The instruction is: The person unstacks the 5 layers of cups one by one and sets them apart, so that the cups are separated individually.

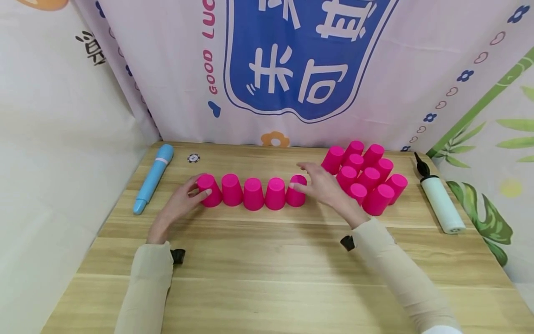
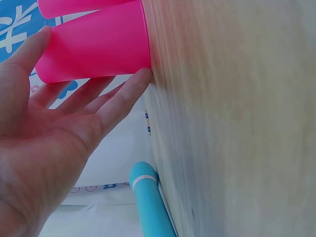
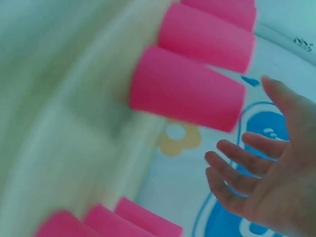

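Observation:
Several pink plastic cups stand upside down in a row across the table. My left hand (image 1: 183, 197) holds the leftmost cup (image 1: 210, 192), thumb on the near side and fingers round its far and left side. In the left wrist view that cup (image 2: 96, 44) sits with its rim on the wood. Beside the row's right end is my right hand (image 1: 325, 184), its thumb overlapping the rightmost cup (image 1: 295, 197) in the head view. The right wrist view shows the right hand (image 3: 276, 182) with fingers spread, apart from the nearest cup (image 3: 187, 91).
A cluster of upside-down pink cups (image 1: 369, 178) stands right of the right hand. A pale pump (image 1: 442, 204) with a black nozzle lies at the right edge, a blue stick-like tool (image 1: 152, 181) at the left. A poker chip (image 1: 193, 158) lies near the back curtain (image 1: 175, 93).

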`<state>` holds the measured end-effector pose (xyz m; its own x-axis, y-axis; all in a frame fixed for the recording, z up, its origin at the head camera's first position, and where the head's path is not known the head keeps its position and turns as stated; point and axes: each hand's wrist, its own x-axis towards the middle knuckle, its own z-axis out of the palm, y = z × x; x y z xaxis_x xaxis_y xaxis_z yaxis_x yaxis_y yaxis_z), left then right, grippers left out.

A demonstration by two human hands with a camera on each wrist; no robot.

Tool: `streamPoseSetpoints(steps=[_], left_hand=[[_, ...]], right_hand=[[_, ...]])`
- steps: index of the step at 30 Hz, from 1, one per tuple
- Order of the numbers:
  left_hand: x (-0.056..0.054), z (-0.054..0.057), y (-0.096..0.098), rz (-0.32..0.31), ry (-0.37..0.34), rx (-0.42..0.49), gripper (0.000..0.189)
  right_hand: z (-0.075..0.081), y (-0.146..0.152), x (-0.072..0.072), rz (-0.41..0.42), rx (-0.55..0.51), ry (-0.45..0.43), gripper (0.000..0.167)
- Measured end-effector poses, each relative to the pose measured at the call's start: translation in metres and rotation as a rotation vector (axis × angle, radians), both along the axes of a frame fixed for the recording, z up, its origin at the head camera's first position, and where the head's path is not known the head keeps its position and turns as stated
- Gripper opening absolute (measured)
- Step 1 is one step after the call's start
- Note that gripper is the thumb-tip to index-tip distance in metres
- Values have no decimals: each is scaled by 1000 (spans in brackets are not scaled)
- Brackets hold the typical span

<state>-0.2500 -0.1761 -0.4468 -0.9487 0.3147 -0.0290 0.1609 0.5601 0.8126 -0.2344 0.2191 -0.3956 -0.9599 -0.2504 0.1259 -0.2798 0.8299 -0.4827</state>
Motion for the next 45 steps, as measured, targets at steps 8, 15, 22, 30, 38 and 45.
streamPoseSetpoints(steps=[8,15,22,30,38,45], left_hand=[[0,-2,1,-6,3,1,68],[1,0,3,-13,-5,17,67],[15,30,14,-20,-32,27,62],[5,13,8,-21,-4,14,65],[-1,4,2,-16,8,6,67],[-2,1,2,-20,10,7,68]], right_hand=[[-29,-6,6,-77,-19,-22,68],[-35,-5,13,-131,-88,-9,65],[-30,3,33,-119,-150,130,64],[-31,30,70,-135,-256,200,61],[-31,54,99,-175,-289,258,58],[-25,72,114,-230,-300,234,59]])
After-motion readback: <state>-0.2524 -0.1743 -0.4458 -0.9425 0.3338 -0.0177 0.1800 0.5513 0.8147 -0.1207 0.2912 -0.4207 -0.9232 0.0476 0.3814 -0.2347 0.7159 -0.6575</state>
